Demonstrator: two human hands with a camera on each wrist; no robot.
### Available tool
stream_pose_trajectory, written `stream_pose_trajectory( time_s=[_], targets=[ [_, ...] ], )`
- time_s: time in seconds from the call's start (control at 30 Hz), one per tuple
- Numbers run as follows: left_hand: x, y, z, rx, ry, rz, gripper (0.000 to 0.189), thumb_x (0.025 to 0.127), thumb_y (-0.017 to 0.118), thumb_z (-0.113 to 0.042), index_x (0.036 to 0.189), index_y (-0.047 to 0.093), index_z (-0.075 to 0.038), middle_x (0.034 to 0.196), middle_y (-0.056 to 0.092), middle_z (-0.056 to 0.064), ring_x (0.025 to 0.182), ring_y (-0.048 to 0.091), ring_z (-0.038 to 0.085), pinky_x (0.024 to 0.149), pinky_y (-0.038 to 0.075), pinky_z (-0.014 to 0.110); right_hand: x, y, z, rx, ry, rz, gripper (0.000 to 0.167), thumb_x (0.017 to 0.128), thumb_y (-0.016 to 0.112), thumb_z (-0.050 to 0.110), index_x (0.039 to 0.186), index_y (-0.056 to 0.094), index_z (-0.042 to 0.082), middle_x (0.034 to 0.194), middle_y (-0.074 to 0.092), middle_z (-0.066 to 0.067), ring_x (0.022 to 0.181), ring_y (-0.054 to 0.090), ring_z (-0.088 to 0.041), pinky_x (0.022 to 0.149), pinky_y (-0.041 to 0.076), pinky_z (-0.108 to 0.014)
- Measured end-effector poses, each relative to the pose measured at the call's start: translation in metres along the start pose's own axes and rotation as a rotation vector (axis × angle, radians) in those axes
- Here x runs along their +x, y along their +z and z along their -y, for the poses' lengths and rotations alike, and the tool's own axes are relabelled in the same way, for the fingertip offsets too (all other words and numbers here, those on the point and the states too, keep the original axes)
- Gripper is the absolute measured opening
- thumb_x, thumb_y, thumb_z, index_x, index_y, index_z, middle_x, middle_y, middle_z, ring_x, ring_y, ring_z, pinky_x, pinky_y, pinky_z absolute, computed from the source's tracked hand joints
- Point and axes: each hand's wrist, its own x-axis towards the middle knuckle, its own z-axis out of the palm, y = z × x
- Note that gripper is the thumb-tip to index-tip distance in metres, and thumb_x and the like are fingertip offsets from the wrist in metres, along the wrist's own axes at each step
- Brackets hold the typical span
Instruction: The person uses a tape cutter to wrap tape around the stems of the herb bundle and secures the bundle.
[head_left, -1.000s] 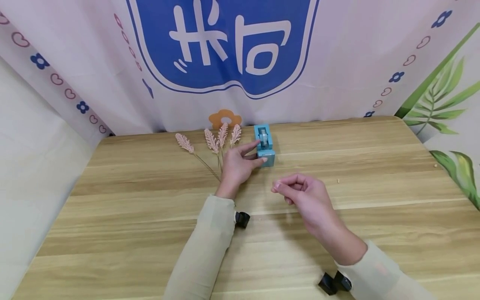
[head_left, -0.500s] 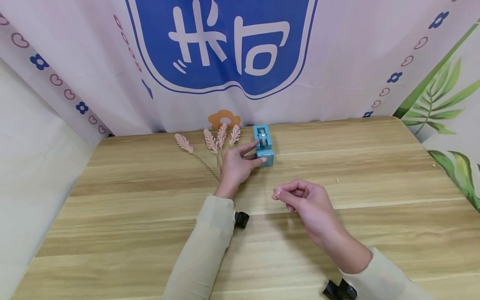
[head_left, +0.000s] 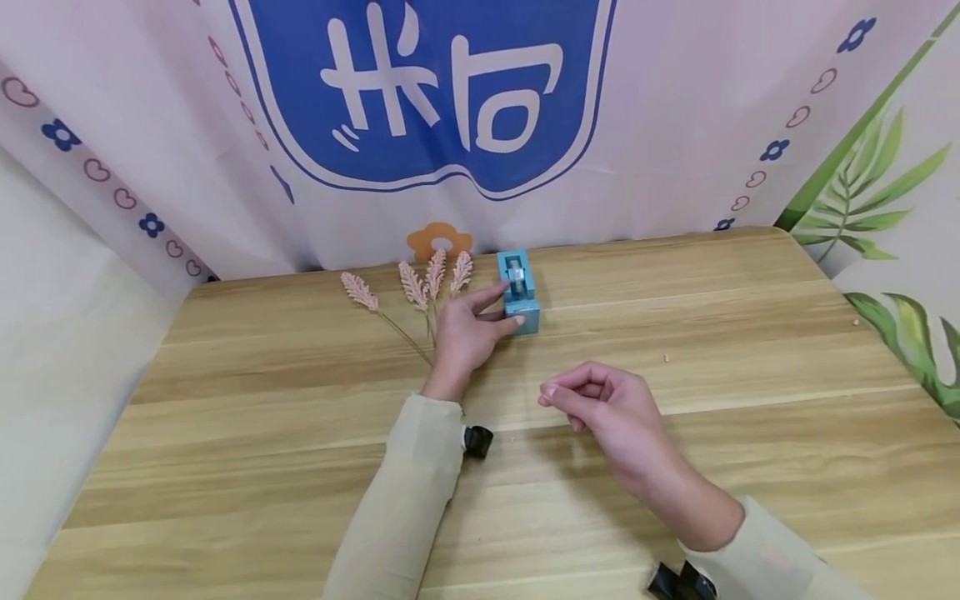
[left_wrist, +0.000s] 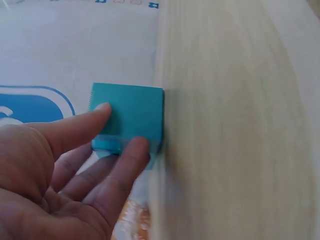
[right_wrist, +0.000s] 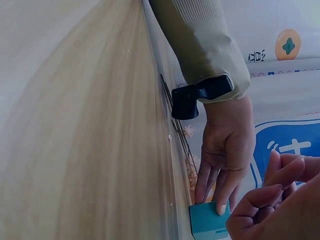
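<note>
A blue tape dispenser [head_left: 522, 317] with a clear tape roll [head_left: 516, 275] stands near the back edge of the wooden table. My left hand [head_left: 462, 337] grips it from its left side, thumb on the front block and fingers along the body. In the left wrist view, the thumb and a finger lie against the dispenser's teal face [left_wrist: 130, 110], its toothed edge showing. My right hand [head_left: 607, 408] is in front and to the right, thumb and index fingertips pinched together on what looks like the end of the clear tape, very faint here.
Several pink flower sprigs [head_left: 412, 287] with thin stems lie left of the dispenser, partly behind my left hand. A printed cloth [head_left: 645, 150] hangs along the table's back edge. Small crumbs [head_left: 666, 358] dot the wooden tabletop [head_left: 262, 433].
The right hand has drawn slightly back toward me, its fingertips still pinched. The left hand keeps its hold on the dispenser. The whole view has shifted a little.
</note>
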Motion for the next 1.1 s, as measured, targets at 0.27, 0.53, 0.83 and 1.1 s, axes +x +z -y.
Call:
stream_pose_trajectory(
  time_s=[0.27,0.53,0.83,1.1],
  targets=[
    [-0.018,-0.010,-0.014,0.168,0.032,0.001,0.050,0.093,0.083,-0.004,0.142,0.071,-0.009,0.148,0.068,0.011,0.116,0.078,0.030,0.094,0.064,0.043,0.000,0.000,-0.001,0.047,0.017,-0.004,0.006,0.097,0.079,0.007,0.102,0.076,0.005,0.092,0.083,0.002,0.075,0.065,-0.011,0.065,0.051,-0.021],
    [-0.050,-0.057,-0.011,0.537,0.075,-0.149,0.021,0.092,0.083,-0.012,0.099,0.078,0.007,0.112,0.074,0.025,0.102,0.071,0.038,0.087,0.062,0.049,-0.001,-0.001,0.001,0.058,0.001,-0.015,0.005,0.097,0.079,0.007,0.101,0.076,0.005,0.092,0.083,0.004,0.073,0.062,-0.011,0.065,0.050,-0.021],
    [-0.040,-0.079,0.011,0.565,-0.107,-0.111,0.048,0.093,0.085,-0.029,0.114,0.067,0.010,0.115,0.067,0.025,0.099,0.064,0.037,0.086,0.057,0.050,0.000,-0.001,0.000,0.052,0.011,-0.007,0.005,0.097,0.080,0.009,0.101,0.076,0.007,0.094,0.083,0.002,0.079,0.067,-0.013,0.065,0.051,-0.021],
    [-0.033,-0.090,0.025,-0.006,-0.352,-0.208,0.061,0.091,0.086,-0.017,0.138,0.054,0.004,0.118,0.061,0.013,0.092,0.064,0.019,0.092,0.055,0.036,0.000,-0.001,0.000,0.037,0.001,-0.011,0.005,0.097,0.080,0.009,0.099,0.076,0.009,0.093,0.083,0.003,0.074,0.063,-0.012,0.065,0.051,-0.022]
  ],
)
